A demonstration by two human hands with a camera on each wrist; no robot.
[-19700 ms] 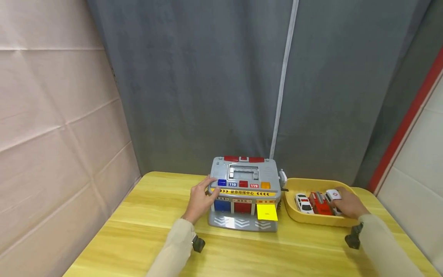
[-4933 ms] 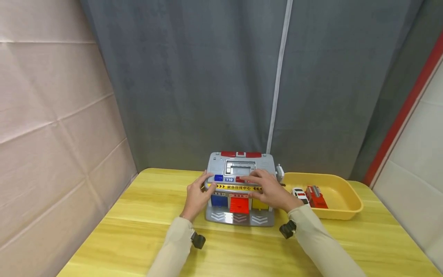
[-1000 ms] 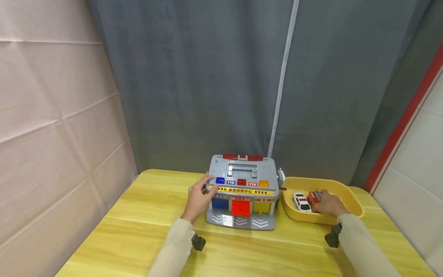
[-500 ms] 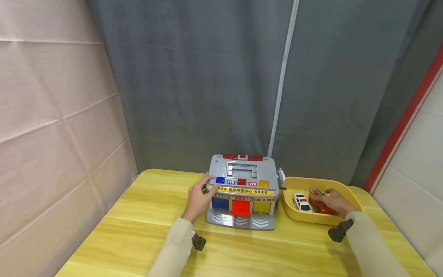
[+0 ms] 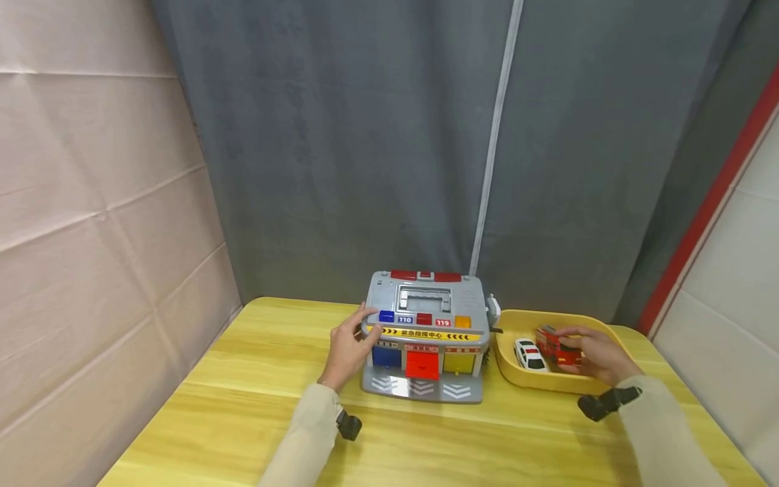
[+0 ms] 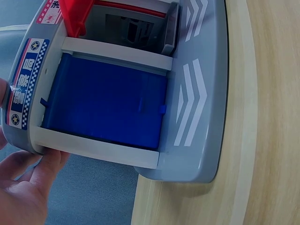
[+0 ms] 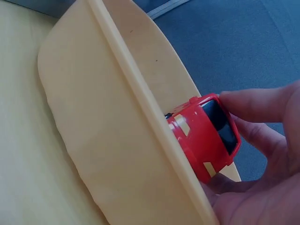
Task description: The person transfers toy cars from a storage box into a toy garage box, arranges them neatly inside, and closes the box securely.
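My left hand [image 5: 349, 348] grips the left roof corner of a grey toy garage [image 5: 377, 292], thumb at the front edge. In the head view its middle red door [image 5: 422, 365] sticks out, open, while the blue door [image 6: 105, 101] and yellow door [image 5: 459, 363] are closed. At the right, my right hand [image 5: 599, 354] pinches a red toy fire truck [image 7: 206, 136] between thumb and fingers; the truck is tilted and its cab rises above the rim of a yellow basin [image 7: 108, 122]. Beside it, a white toy police car [image 5: 531, 356] lies inside the basin.
A wooden table [image 5: 268, 406] bears the garage and basin. Behind stands a grey curtain [image 5: 341, 169], with pale cloth walls left and right. A white-grey crank-like part [image 5: 493, 308] projects from the garage's right side, close to the basin.
Over the last second, my right hand takes the fire truck and tilts it up; the left hand stays put. Since the oldest frame, the ambulance has left the basin, the yellow door has closed, the red door opened.
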